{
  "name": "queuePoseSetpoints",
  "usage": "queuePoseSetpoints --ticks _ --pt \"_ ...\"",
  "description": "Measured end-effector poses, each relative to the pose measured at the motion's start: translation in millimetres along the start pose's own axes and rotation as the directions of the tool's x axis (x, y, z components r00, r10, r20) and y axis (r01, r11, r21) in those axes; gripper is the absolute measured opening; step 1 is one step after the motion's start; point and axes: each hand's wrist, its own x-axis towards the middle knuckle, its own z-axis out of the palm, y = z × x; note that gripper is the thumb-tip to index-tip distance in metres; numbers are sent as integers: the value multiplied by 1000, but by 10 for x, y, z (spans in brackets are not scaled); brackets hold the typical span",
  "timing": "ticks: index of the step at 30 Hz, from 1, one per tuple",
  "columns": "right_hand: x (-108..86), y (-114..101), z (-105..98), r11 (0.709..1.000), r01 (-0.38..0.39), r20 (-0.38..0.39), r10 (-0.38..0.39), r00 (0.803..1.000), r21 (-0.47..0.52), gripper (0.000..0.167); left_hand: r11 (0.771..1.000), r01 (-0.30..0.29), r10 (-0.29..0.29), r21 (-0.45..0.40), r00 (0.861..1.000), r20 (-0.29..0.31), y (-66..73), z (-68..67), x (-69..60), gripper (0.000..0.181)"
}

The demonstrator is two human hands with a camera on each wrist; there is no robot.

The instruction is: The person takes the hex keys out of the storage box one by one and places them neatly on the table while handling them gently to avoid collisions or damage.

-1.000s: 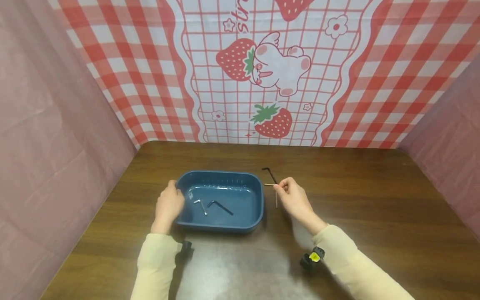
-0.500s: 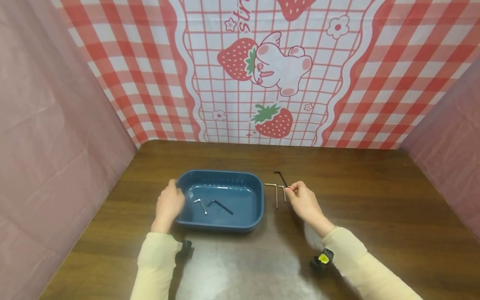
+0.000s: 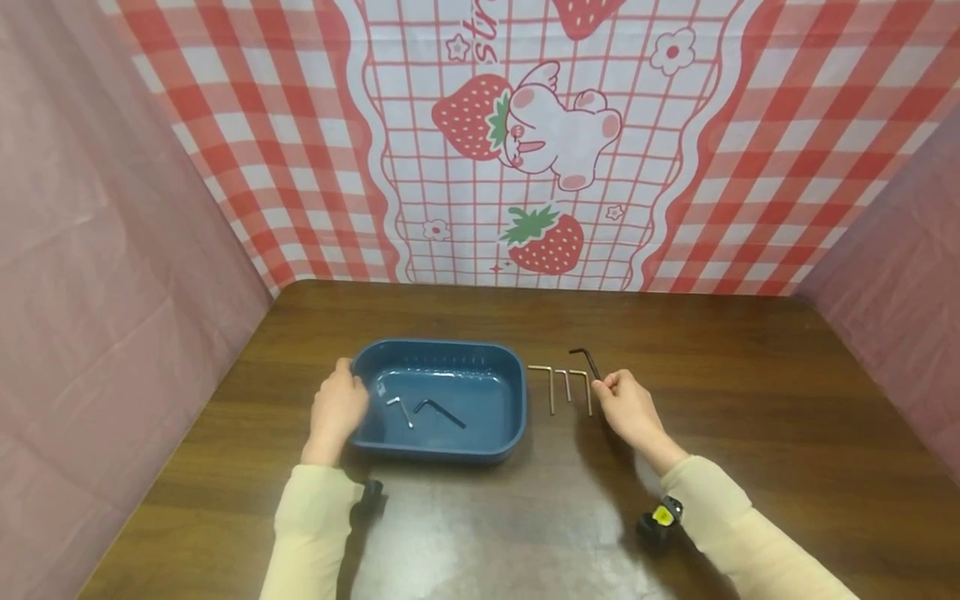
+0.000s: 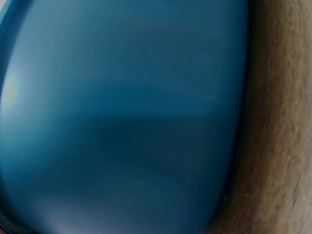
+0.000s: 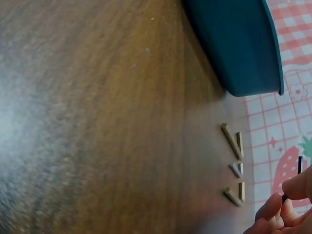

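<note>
My right hand (image 3: 632, 410) pinches a black hex key (image 3: 586, 360) between thumb and fingers, its bent end pointing away to the upper left. In the right wrist view the fingertips of that hand (image 5: 285, 207) close on the dark key. Left of it, three L-shaped keys lie in a row on the table: a brass one (image 3: 552, 392), a smaller silvery one (image 3: 567, 387) and another brass one (image 3: 588, 396). My left hand (image 3: 339, 408) grips the left wall of a blue tray (image 3: 438, 456). Inside lie a silver key (image 3: 406, 413) and a black hex key (image 3: 446, 414).
The brown wooden table (image 3: 750, 433) extends right of my right hand. A red-and-white checked cloth (image 3: 300, 167) hangs behind it, with pink curtains (image 3: 112, 250) at the sides. The blue tray's side (image 4: 122, 117) fills most of the left wrist view.
My right hand has moved right with the black key, and a second brass key now lies released on the table beside the silvery one. My left hand stays on the tray.
</note>
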Motion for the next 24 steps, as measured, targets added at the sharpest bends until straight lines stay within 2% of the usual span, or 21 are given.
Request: queuePoseSetpoints --ticks 9,15,24 --pt "28 87 9 998 -50 -1 50 999 -24 25 1000 -2 2 -15 999 -34 5 17 -10 39" --pt "15 140 -10 995 -88 28 90 996 -47 26 1000 5 -5 -7 1000 -8 -26 30 18 41" --pt "6 200 -24 992 -91 17 93 996 -89 26 1000 2 -2 -4 1000 -6 -20 18 7 41"
